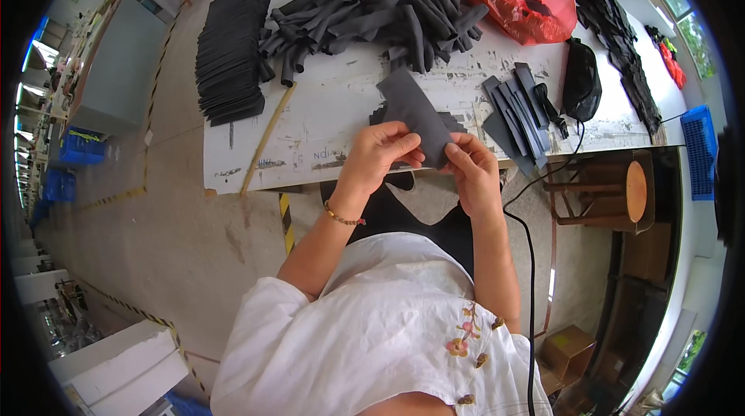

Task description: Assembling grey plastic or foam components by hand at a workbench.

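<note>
Left hand: fingers curled, thumb and fingertips pinching the lower edge of a dark grey fabric piece. Right hand: fingers bent closed on the same piece's lower right corner. Piece rises up and away from fingertips over the white table. Beyond the fingers: pile of black rolled pieces; right of the fingers, flat dark strips.

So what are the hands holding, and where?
Both hands, left hand and right hand, hold a flat dark grey fabric piece by its lower end.
</note>
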`<state>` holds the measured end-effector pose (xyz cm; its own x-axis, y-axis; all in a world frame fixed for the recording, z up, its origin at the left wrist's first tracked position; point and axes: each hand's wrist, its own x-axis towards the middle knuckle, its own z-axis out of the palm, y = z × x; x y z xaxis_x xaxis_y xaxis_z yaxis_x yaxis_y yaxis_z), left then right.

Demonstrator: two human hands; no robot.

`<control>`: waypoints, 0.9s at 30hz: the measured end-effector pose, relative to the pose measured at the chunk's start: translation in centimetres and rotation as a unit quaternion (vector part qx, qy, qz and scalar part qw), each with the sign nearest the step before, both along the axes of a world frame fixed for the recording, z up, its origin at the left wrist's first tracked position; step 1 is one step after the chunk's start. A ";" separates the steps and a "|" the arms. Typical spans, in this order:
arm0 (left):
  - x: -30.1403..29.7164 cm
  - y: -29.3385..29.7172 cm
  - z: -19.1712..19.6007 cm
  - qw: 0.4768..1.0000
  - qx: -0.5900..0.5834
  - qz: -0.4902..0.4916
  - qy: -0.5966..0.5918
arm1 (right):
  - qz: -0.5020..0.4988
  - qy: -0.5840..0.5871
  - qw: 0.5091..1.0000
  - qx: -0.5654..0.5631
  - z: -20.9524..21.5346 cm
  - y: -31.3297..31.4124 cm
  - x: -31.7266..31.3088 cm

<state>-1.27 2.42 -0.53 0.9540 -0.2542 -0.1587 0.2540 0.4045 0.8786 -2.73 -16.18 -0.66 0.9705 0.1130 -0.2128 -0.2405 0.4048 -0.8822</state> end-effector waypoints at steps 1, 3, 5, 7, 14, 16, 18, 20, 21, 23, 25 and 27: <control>0.2 -0.3 0.1 0.999 -0.012 0.035 -0.002 | -0.001 0.001 1.000 0.008 -0.2 0.0 -0.2; 0.6 -0.4 0.1 0.997 -0.025 0.074 -0.005 | 0.004 0.000 1.000 0.006 -0.6 0.2 -0.5; 0.8 -0.1 -0.3 0.992 0.012 0.129 0.006 | 0.009 0.001 1.000 0.004 -0.5 0.3 -0.8; 0.7 0.4 -0.7 0.994 0.028 0.110 -0.009 | 0.033 -0.010 0.998 -0.061 0.0 0.4 -1.1; 0.7 -0.2 0.0 0.996 0.079 -0.018 -0.047 | 0.002 -0.089 0.985 -0.150 1.1 1.4 1.1; 0.7 -0.3 -0.2 0.997 0.057 0.027 -0.035 | -0.010 -0.078 0.991 -0.106 0.4 1.5 1.1; 1.1 0.1 -0.6 0.996 0.071 0.020 -0.046 | -0.022 -0.063 0.996 -0.061 0.1 1.7 0.9; 1.4 0.3 -0.8 0.998 0.053 0.010 -0.032 | -0.001 -0.066 0.996 -0.062 0.2 2.0 0.8; 1.5 0.4 -0.8 0.999 0.036 0.000 -0.020 | -0.001 -0.064 0.996 -0.063 0.2 1.9 0.7; 1.6 0.6 -0.5 1.000 0.003 -0.001 0.007 | 0.010 -0.053 0.997 -0.047 0.1 1.9 0.9; 1.9 0.7 -0.4 0.999 -0.017 -0.027 0.017 | 0.012 -0.043 0.998 -0.036 0.2 1.8 0.9; 2.4 0.2 -0.4 1.000 0.009 -0.002 -0.016 | 0.013 -0.033 0.999 -0.025 0.3 1.9 1.0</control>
<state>1.09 2.63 -0.95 0.9575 -0.2557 -0.1334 0.2281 0.3880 0.8930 -1.74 -14.29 -0.38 0.9794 0.1299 -0.1548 -0.1916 0.3539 -0.9155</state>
